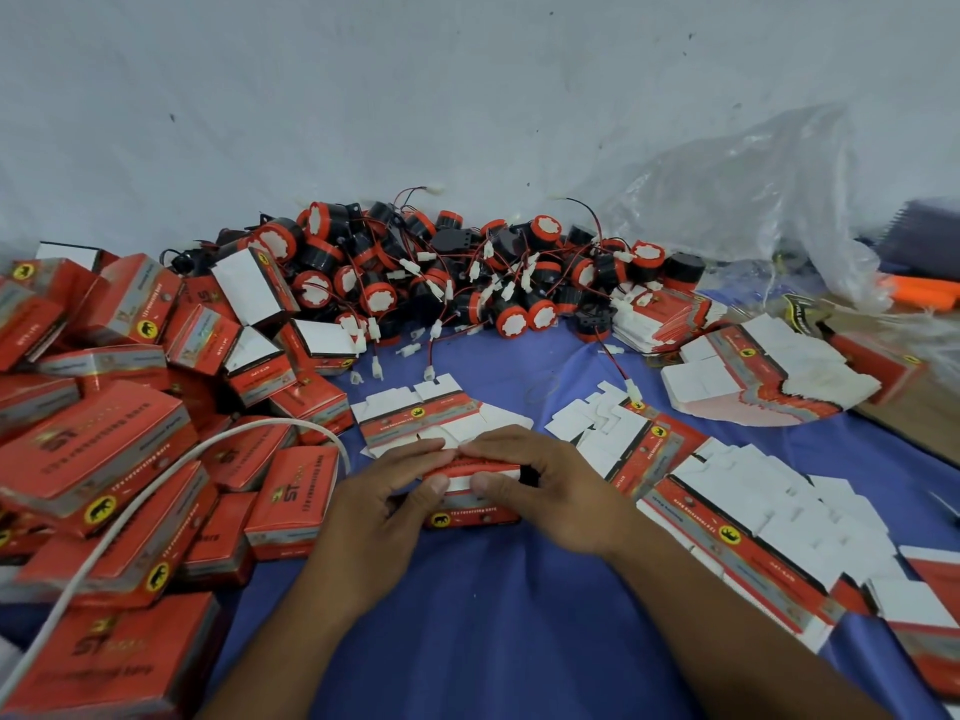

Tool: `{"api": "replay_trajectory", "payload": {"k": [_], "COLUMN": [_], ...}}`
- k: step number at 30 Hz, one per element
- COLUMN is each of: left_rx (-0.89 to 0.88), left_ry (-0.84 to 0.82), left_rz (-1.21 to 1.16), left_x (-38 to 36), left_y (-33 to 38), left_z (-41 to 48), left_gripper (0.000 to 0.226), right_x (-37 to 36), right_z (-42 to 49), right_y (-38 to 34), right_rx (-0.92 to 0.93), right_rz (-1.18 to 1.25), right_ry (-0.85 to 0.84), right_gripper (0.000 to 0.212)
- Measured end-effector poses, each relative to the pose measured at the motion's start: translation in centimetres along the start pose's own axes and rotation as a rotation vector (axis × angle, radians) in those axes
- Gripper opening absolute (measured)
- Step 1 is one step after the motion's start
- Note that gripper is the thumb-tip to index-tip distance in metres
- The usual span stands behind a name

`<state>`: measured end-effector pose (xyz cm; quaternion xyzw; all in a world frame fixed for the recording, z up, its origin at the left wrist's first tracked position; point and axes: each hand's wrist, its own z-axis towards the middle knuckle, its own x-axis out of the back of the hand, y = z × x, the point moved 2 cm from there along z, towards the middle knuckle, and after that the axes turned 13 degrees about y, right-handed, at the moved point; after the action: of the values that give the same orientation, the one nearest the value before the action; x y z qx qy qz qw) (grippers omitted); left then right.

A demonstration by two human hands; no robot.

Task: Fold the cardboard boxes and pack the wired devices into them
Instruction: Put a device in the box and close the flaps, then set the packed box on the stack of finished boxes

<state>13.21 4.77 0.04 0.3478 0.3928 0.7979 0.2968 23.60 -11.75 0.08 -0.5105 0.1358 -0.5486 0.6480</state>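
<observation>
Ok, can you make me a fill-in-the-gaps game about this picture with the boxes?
The left hand and the right hand hold a box coloured ____.
The wired devices are piled against the ____.
The cloth underneath is ____.
The folded boxes are heaped on the person's ____.
Missing words: red, wall, blue, left.

The single view comes from a wide-angle camera on the person's head, looking forward and down over both forearms. The left hand (384, 506) and right hand (550, 491), both gripping a cardboard box (470, 504), sit just below the middle of the frame, close to the lens. The blue cloth (493, 615) fills the lower part, and the pale wall (363, 96) faces the camera across the upper part. The heap of wired devices (457, 272) lies at the wall's foot, farther off. Folded boxes (104, 433) crowd the left edge and flat blanks (753, 511) the right, both curved by the wide lens
</observation>
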Motion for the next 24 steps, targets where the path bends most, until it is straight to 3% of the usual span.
{"api": "replay_trajectory", "payload": {"k": [7, 13, 18, 24], "left_rx": [-0.073, -0.136, -0.182, -0.344], "left_ry": [0.019, 0.006, -0.063, -0.121], "left_rz": [0.049, 0.17, 0.287, 0.607], "left_x": [0.0, 0.0, 0.0, -0.5], "left_y": [-0.5, -0.8, -0.7, 0.1], "left_z": [0.0, -0.2, -0.2, -0.7], "left_gripper": [0.039, 0.042, 0.046, 0.047], "right_x": [-0.5, -0.6, 0.0, -0.4], "right_z": [-0.5, -0.8, -1.1, -1.4], "right_y": [0.4, -0.3, -0.9, 0.1], "right_rx": [0.099, 0.202, 0.393, 0.329], "right_rz": [-0.09, -0.317, -0.426, -0.481], "right_ry": [-0.024, -0.099, -0.128, -0.184], "right_gripper": [0.037, 0.041, 0.044, 0.056]}}
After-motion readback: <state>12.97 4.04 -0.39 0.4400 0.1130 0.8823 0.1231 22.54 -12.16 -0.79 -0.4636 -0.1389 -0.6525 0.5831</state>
